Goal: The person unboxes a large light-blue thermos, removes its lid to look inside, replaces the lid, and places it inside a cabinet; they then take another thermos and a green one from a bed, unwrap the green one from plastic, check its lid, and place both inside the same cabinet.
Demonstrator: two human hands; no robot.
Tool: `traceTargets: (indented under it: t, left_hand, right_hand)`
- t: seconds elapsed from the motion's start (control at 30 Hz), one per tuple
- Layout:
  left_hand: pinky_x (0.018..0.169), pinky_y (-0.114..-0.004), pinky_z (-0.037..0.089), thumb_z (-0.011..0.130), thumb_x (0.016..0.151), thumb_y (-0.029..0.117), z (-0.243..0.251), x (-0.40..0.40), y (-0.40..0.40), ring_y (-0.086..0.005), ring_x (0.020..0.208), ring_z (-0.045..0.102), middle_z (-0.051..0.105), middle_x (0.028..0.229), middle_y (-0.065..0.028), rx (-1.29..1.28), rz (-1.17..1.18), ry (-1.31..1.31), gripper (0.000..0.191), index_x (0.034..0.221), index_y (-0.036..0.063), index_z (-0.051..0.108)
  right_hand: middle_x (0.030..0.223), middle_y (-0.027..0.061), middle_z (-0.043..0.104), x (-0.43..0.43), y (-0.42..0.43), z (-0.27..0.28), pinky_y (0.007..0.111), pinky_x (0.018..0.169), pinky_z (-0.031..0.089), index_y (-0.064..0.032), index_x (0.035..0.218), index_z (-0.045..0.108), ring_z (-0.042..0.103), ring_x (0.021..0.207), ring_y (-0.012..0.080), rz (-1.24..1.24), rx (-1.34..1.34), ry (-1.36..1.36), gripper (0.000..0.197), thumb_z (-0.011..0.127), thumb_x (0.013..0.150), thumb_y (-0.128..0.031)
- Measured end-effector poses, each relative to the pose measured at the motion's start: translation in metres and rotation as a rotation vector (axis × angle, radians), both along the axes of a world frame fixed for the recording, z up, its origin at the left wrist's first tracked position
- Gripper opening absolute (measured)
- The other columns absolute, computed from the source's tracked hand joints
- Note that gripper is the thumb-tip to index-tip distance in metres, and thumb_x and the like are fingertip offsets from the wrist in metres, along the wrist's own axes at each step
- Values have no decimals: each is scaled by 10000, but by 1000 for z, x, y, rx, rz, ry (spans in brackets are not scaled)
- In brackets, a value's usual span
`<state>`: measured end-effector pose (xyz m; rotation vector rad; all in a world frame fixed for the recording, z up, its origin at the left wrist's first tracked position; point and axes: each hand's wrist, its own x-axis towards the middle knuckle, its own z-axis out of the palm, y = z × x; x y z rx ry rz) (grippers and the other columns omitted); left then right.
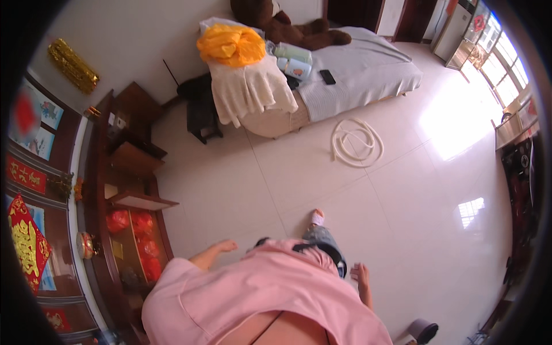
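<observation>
My left hand (226, 246) hangs beside my pink shirt, on the side of the wooden cabinet (113, 202), and holds nothing that I can see; how far its fingers are spread is unclear. My right hand (359, 272) hangs on the other side over the tiled floor, empty, with its fingers slightly bent and apart. A coiled cream hose (381, 151) lies on the floor ahead. Beyond it stands a long seat under a light grey cover (366, 77), bearing a black phone (327, 77), light green and light blue packs (297, 68), and a large brown plush toy (321, 39).
An orange plastic bag (233, 45) rests by a cream cloth (250, 88) on the seat's rounded end. A black stool (202, 123) stands beside it. Cabinet doors (144, 201) jut out at left, with red bags (148, 248) inside. A bin (422, 331) stands at lower right.
</observation>
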<state>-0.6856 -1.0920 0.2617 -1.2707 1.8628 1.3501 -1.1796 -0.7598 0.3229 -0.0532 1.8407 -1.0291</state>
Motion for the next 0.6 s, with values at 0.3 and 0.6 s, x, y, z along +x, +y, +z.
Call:
traceTargets:
  t: [0.3, 0.6]
  left_hand:
    - [721, -275, 433, 457, 857, 262, 53, -213, -128, -151, 787, 553, 609, 881, -57, -182, 556, 567, 278, 971, 41, 582]
    - [772, -304, 416, 455, 867, 329, 51, -285, -242, -161, 906, 539, 575, 1019, -44, 129, 1130, 350, 357, 1091, 62, 535]
  right_hand:
    - [809, 55, 589, -228, -317, 17, 260, 580, 442, -71, 970, 535, 552, 691, 121, 181, -22, 181, 382, 445, 829, -414]
    - [687, 52, 588, -249, -664, 11, 240, 504, 426, -24, 909, 558, 545, 582, 101, 697, -401, 364, 268, 441, 859, -260]
